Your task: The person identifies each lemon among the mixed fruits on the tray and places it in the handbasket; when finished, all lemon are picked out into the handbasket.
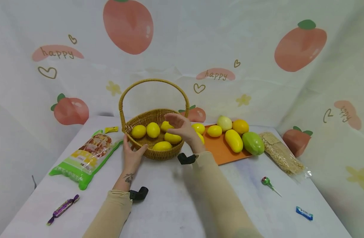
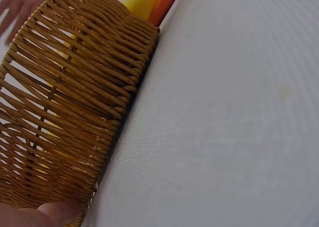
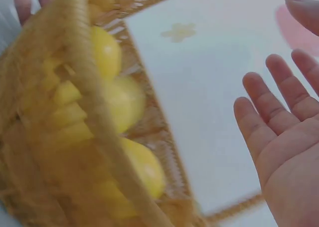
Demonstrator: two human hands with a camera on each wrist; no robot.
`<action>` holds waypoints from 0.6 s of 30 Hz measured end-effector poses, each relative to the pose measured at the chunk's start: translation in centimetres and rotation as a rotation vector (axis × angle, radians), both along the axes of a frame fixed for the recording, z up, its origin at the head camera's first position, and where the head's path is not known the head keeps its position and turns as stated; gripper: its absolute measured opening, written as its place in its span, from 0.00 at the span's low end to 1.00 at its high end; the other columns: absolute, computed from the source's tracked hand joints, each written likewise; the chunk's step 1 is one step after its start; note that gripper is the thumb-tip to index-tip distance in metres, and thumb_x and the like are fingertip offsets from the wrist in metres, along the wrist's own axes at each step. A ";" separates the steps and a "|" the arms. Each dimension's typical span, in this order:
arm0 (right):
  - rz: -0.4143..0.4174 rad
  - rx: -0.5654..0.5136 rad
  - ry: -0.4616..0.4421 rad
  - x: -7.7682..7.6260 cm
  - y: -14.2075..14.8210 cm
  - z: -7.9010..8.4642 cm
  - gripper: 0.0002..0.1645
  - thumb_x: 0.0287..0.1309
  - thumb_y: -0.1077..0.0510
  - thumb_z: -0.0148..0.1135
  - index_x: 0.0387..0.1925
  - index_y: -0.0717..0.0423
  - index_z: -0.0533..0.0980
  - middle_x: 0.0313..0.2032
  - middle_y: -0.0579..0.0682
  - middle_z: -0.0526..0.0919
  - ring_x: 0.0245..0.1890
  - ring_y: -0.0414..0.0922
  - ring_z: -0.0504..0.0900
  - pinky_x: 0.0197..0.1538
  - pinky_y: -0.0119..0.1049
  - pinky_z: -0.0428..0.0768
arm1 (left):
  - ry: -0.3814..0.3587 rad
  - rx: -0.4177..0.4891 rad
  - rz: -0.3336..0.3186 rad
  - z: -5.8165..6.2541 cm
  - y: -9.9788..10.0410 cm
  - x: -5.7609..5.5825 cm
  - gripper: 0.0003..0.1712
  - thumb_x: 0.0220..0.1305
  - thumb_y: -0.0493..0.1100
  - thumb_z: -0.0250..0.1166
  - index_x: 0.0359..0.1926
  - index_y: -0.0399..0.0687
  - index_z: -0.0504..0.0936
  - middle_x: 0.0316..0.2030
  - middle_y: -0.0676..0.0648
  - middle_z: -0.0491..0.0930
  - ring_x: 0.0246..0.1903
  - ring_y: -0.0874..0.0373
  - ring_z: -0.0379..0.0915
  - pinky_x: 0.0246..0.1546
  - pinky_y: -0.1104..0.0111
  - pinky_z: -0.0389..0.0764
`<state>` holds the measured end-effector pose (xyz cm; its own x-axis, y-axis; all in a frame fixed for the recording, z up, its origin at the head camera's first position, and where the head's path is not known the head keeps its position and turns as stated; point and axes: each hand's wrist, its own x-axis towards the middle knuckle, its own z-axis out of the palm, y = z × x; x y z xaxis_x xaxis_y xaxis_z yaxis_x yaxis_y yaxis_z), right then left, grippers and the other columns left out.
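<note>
A woven wicker basket [image 1: 153, 154] with a tall arched handle stands at the back of the table, several yellow lemons [image 1: 153, 130] inside. Against its front left side rests my left hand [image 1: 132, 158], thumb spread from the fingers. In the left wrist view, the thumb [image 2: 60, 210] lies along the basket's outer weave near the base. My right hand [image 1: 182, 128] is raised over the basket's right rim, overlapping some lemons in the head view. Seen from the right wrist, that hand's palm [image 3: 294, 157] is bare, with fingers extended.
Right of the basket, an orange tray [image 1: 214, 152] bears lemons, a long yellow fruit [image 1: 233, 140] and a green papaya [image 1: 253, 143]. Beyond lies a bag of grains [image 1: 281, 155]. A lollipop [image 1: 268, 182] and blue wrapper [image 1: 304, 213] are nearer. Leftward are a green food bag [image 1: 85, 158] and purple candy [image 1: 62, 209].
</note>
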<state>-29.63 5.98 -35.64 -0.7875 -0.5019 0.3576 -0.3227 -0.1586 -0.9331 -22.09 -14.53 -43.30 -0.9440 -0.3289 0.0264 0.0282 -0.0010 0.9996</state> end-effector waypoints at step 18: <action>-0.373 0.065 -0.245 -1.4 10.0 -4.9 0.32 0.52 0.71 0.60 0.61 0.66 0.65 0.62 0.64 0.65 0.64 0.56 0.62 0.67 0.48 0.60 | -0.004 0.000 -0.015 0.0 0.0 0.0 0.56 0.57 0.37 0.63 0.73 0.58 0.32 0.72 0.47 0.34 0.67 0.41 0.43 0.61 0.54 0.65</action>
